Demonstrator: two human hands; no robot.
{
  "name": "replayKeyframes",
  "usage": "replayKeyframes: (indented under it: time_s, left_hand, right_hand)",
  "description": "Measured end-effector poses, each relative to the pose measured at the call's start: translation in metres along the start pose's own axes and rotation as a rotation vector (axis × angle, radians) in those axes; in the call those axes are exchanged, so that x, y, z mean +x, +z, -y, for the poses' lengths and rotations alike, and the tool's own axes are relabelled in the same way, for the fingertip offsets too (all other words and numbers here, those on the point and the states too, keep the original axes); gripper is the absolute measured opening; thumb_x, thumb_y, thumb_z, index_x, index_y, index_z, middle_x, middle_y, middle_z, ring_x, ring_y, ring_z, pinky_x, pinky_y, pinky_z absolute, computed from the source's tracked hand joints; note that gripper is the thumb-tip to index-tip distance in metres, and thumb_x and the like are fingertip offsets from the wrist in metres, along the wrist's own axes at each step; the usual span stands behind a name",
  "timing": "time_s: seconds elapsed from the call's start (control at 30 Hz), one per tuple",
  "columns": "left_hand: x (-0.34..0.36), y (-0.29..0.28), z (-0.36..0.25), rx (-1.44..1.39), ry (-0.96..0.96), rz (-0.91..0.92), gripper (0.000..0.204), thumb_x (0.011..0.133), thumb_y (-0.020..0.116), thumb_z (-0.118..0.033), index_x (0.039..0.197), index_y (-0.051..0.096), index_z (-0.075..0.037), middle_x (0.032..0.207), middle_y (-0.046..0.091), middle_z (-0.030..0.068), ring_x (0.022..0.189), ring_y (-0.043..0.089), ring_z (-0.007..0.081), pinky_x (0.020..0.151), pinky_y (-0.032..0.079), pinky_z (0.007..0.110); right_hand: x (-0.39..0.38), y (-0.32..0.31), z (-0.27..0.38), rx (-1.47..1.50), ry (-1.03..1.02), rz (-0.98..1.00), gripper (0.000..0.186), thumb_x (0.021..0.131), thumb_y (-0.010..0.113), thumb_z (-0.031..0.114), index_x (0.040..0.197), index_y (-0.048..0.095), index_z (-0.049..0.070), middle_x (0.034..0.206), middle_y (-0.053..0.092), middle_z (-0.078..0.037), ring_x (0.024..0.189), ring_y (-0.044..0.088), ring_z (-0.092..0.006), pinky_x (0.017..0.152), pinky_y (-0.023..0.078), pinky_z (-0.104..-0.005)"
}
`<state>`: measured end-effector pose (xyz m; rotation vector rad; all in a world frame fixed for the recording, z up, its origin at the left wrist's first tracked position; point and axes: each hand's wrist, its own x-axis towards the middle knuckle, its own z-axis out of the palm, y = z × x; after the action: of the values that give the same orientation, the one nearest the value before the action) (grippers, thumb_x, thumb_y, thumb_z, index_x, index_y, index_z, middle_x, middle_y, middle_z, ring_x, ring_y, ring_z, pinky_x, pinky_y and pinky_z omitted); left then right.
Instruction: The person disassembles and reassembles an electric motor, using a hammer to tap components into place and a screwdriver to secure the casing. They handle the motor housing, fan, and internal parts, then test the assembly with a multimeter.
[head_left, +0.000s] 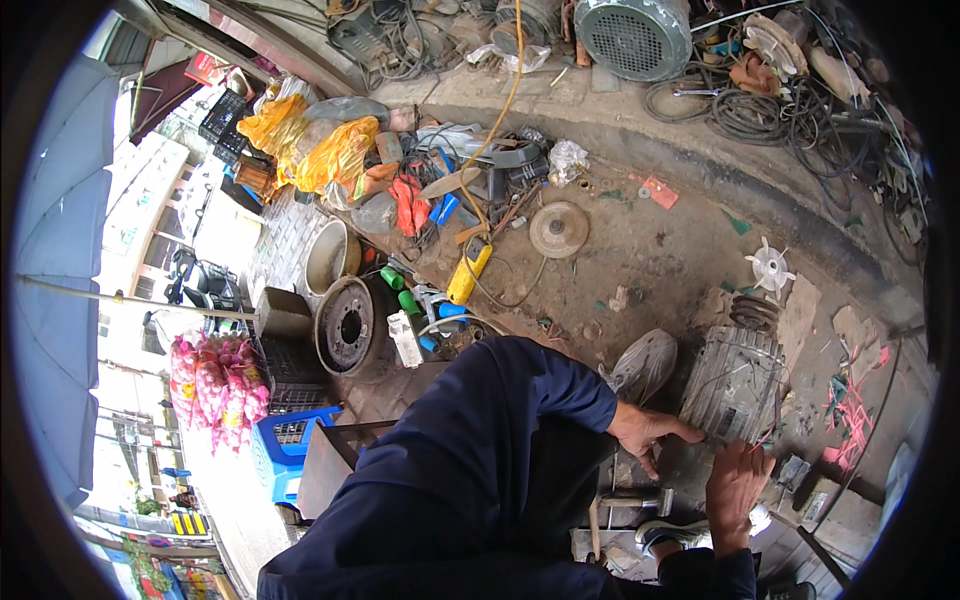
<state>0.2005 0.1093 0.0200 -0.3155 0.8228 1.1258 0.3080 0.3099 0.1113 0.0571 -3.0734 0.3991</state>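
Head view: find the finned motor (pixel 728 385) at 12 o'clock from the right hand (pixel 736 488). Note the left hand (pixel 645 430) with fingers spread, the right with fingers curled; cannot tell on what. Probably best to steady with the left, working slowly and lightly with the right.

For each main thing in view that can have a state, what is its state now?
Left hand: open, thumb and fingers spread
Right hand: fingers bent, grip unclear
Finned metal housing: lying down
White fan: loose, lying flat
Grey motor's perforated cover: fitted
Pink net bags: filled
Umbrella: open
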Motion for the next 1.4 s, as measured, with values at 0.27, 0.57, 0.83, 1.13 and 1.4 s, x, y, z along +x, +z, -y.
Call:
replayKeyframes:
  time_s: [0.27,0.57,0.83,1.13,1.4]
  left_hand:
    - [0.002,-0.003,0.002,-0.014,0.013,0.038,0.068,0.092,0.075,-0.055,0.147,0.055,-0.020,0.148,0.054,0.0097,0.126,0.063,0.0333,0.100,0.057,0.055]
    - [0.004,-0.002,0.003,-0.037,-0.009,-0.031,0.068,0.092,0.076,-0.054,0.146,0.056,-0.018,0.146,0.055,0.0117,0.124,0.063,0.0344,0.102,0.056,0.056]
    - [0.002,-0.003,0.001,-0.007,0.017,0.005,0.072,0.091,0.076,-0.057,0.149,0.053,-0.020,0.150,0.052,0.0135,0.131,0.058,0.0356,0.103,0.054,0.059]
    - [0.001,-0.009,0.004,-0.027,0.088,0.046,0.076,0.088,0.084,-0.043,0.149,0.052,-0.012,0.154,0.049,0.0125,0.135,0.054,0.0338,0.102,0.056,0.058]
    - [0.000,-0.008,0.000,-0.070,-0.011,-0.049,0.065,0.103,0.064,-0.045,0.155,0.040,-0.015,0.156,0.038,0.0121,0.135,0.049,0.0478,0.109,0.050,0.061]
  right_hand:
    - [0.002,0.003,0.004,-0.069,-0.060,-0.027,0.008,0.083,0.056,0.004,0.090,0.052,0.005,0.089,0.058,-0.017,0.089,0.055,-0.0353,0.084,0.040,-0.0468]
    - [-0.001,0.000,0.004,-0.053,-0.031,-0.046,0.005,0.087,0.056,0.006,0.090,0.052,0.005,0.087,0.057,-0.015,0.090,0.055,-0.0361,0.083,0.040,-0.0474]
    - [0.000,0.002,0.002,-0.078,-0.031,0.034,0.006,0.088,0.058,0.008,0.092,0.054,0.005,0.092,0.057,-0.016,0.094,0.055,-0.0357,0.084,0.040,-0.0478]
    - [0.000,0.004,0.005,-0.070,-0.076,-0.046,0.011,0.083,0.059,0.003,0.093,0.055,0.005,0.092,0.057,-0.017,0.095,0.055,-0.0358,0.086,0.040,-0.0488]
    - [0.002,0.003,0.003,-0.188,-0.065,-0.002,0.011,0.081,0.060,0.011,0.092,0.059,0.010,0.086,0.060,-0.010,0.090,0.057,-0.0284,0.084,0.040,-0.0446]
